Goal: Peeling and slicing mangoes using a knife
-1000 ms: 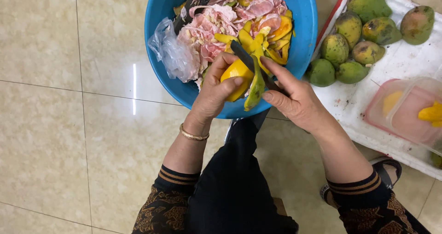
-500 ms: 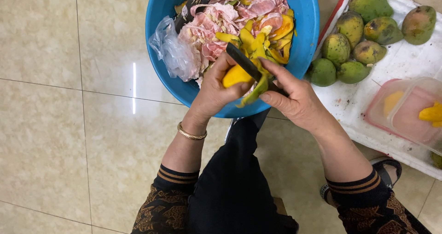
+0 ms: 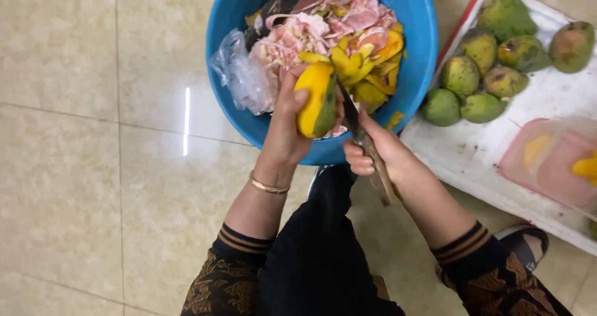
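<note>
My left hand [image 3: 287, 126] holds a partly peeled mango [image 3: 316, 98] upright over the near rim of a blue basin [image 3: 415, 48]; its flesh is yellow, with a green strip of skin down the right side. My right hand [image 3: 380, 154] grips a knife [image 3: 360, 137] by its wooden handle, the dark blade pointing up against the mango's right side. The basin holds pink and yellow peelings [image 3: 348, 36] and a clear plastic bag [image 3: 239, 73].
A white tray [image 3: 472, 160] at the right carries several green mangoes [image 3: 482, 55] and a pink-tinted plastic container [image 3: 553, 163] with yellow fruit pieces. Beige floor tiles [image 3: 93, 167] lie all around. A sandalled foot [image 3: 528, 244] shows at lower right.
The peel strip that hung from the mango has dropped off. My left hand has turned the mango upright, and my right hand has drawn the knife back toward me.
</note>
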